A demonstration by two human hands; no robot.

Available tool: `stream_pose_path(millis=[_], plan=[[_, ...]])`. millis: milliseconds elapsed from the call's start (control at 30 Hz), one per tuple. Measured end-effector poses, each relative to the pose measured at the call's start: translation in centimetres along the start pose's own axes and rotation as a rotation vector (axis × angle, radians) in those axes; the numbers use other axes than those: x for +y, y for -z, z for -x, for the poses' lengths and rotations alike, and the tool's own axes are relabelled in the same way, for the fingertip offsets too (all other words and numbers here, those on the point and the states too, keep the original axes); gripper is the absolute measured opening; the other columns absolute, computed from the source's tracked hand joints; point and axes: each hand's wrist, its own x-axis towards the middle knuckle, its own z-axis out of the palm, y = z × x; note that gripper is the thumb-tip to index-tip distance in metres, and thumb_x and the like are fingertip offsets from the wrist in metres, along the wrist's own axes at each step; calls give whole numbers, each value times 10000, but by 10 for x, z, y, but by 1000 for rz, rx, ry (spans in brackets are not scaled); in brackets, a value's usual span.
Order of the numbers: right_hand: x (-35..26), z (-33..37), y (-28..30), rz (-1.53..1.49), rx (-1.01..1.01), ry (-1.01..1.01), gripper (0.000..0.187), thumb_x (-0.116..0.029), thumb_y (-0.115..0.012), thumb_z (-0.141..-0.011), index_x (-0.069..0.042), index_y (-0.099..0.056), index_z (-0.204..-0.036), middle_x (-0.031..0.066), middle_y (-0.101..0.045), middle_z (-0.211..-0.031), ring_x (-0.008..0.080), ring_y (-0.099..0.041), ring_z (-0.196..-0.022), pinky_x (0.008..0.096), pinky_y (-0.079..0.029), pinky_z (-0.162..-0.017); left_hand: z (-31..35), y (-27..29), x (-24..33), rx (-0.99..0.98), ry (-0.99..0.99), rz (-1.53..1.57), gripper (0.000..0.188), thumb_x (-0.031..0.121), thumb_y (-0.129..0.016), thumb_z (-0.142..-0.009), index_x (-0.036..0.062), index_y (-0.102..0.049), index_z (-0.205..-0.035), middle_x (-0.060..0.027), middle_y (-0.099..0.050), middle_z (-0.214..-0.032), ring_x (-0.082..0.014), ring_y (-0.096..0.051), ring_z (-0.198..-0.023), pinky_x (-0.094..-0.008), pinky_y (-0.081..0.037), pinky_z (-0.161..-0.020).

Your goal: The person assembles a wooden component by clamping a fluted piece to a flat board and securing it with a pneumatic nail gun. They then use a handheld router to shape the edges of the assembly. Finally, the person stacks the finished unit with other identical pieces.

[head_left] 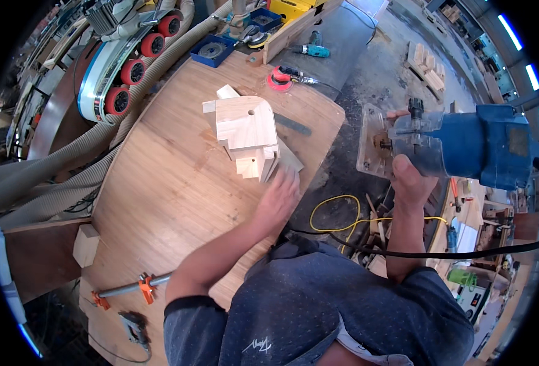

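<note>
My right hand (411,183) is wrapped around a trim router (486,146), which has a blue motor body and a clear plastic base. The router is held up in the air off the table's right side, tipped so its base faces left. On the wooden table lies a pale wooden workpiece (245,125) made of stacked boards, with a rounded corner, a stepped lower edge and small holes. My left hand (280,194) is closed at its near right corner, fingers bent against the edge; the fingertips are partly blurred. A dark flat strip (292,125) lies beside the workpiece.
A red sander (280,79) and a teal drill (312,50) lie beyond the workpiece. Blue trays (212,51) stand at the back. An orange bar clamp (145,288) lies near left. A black cable (464,254) crosses my right arm; a yellow cord (336,229) hangs below.
</note>
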Motion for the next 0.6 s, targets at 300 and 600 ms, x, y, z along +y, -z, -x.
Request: stream_pose_path(millis=[300, 600], plan=[[7, 42, 52, 60, 133, -84, 904, -272, -896, -794, -50, -386, -1506, 144, -629, -1315, 252, -633, -1184, 401, -495, -1040, -57, -51, -59, -698, -257, -528, 406, 277, -640, -958, 101, -702, -1320, -124, -691, -1316, -380, -614, -1262, -615, -451, -1079], [22, 44, 74, 77, 163, -183, 878, -352, -879, -779, -41, -435, -1469, 156, -645, -1301, 259, -627, -1202, 413, -484, -1061, 6, -15, -222, -63, 553, 370, 265, 107, -666, -916, 86, -719, -1174, -200, -741, -976, -384, -723, -925, -454, -562, -814]])
